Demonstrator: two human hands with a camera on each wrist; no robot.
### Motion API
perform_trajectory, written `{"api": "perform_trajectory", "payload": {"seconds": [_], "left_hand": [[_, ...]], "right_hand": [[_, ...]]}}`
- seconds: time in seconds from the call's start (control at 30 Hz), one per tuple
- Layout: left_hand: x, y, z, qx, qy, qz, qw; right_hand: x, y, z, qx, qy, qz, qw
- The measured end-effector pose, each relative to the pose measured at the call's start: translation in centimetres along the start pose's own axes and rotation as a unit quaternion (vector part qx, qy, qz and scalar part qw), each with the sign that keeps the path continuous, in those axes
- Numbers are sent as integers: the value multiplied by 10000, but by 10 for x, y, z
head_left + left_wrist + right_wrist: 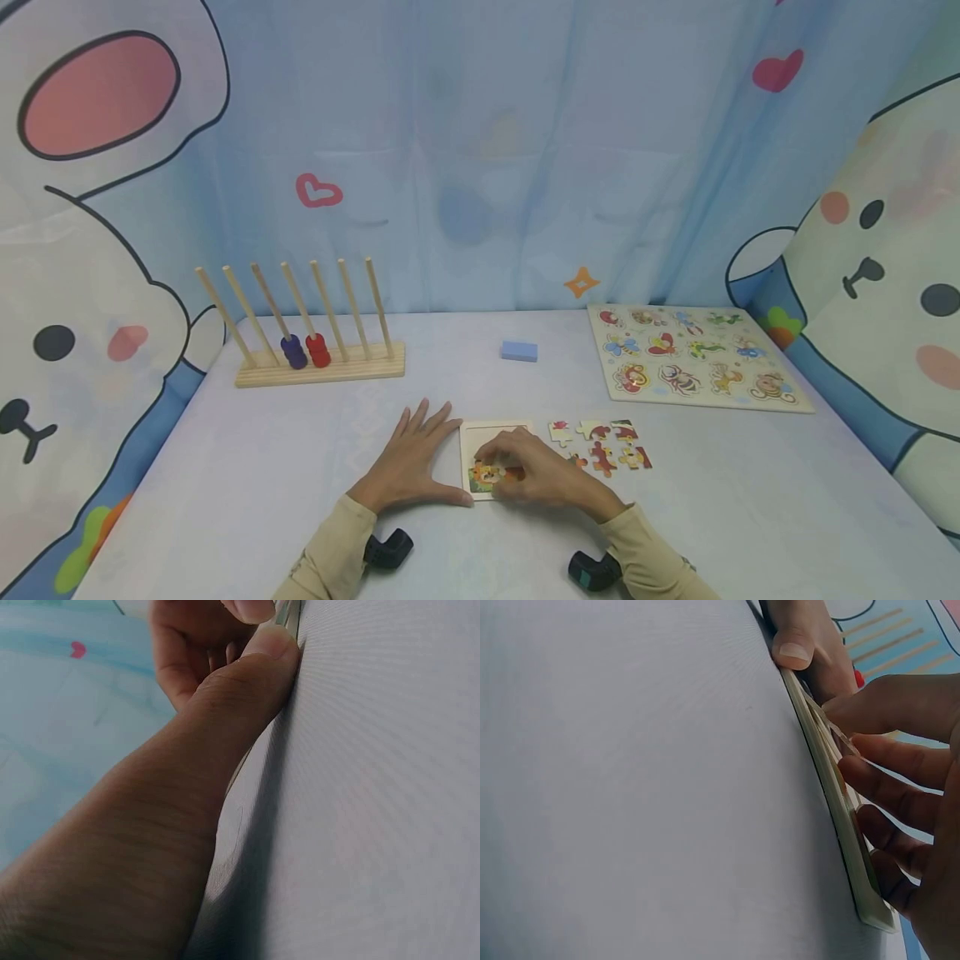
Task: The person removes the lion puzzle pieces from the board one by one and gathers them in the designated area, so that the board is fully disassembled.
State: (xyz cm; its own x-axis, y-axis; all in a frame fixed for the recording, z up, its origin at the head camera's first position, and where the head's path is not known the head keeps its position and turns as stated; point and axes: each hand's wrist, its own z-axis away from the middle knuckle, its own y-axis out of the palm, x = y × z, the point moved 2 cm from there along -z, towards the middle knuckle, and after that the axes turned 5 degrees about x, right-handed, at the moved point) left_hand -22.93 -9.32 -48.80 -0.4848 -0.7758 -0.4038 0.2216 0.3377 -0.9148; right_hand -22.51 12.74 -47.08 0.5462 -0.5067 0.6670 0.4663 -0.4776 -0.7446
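Observation:
A small square wooden puzzle tray [495, 424] lies in front of me, with picture pieces [484, 477] in its lower part. My left hand [415, 460] rests at the tray's left side, fingers spread, its thumb against the lower left corner. Over the tray, my right hand [542, 472] pinches a thin puzzle piece [840, 737] between thumb and fingers. That piece tilts up from the tray in the right wrist view, and the hand hides most of it from above. Several loose jigsaw pieces [602, 458] lie right of the tray, partly behind my right hand.
A wooden peg rack [322, 373] with purple and red beads stands at the back left. Behind the tray lies a blue block [519, 351]. A large picture board [697, 358] with animal and insect shapes lies at the back right. A printed curtain hangs behind the table.

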Motion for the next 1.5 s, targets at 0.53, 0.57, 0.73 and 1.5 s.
{"api": "perform_trajectory", "payload": {"seconds": [0.53, 0.57, 0.73, 1.5], "left_hand": [[1, 2, -1, -32, -1, 39, 10000], [1, 2, -1, -30, -5, 35, 10000], [1, 2, 0, -29, 9, 33, 10000], [2, 3, 0, -32, 30, 44, 10000]], "right_hand": [[6, 3, -3, -22, 100, 211, 9997], [6, 3, -3, -16, 124, 209, 9997], [6, 1, -2, -22, 151, 192, 9997], [-3, -10, 14, -109, -73, -496, 9987]]}}
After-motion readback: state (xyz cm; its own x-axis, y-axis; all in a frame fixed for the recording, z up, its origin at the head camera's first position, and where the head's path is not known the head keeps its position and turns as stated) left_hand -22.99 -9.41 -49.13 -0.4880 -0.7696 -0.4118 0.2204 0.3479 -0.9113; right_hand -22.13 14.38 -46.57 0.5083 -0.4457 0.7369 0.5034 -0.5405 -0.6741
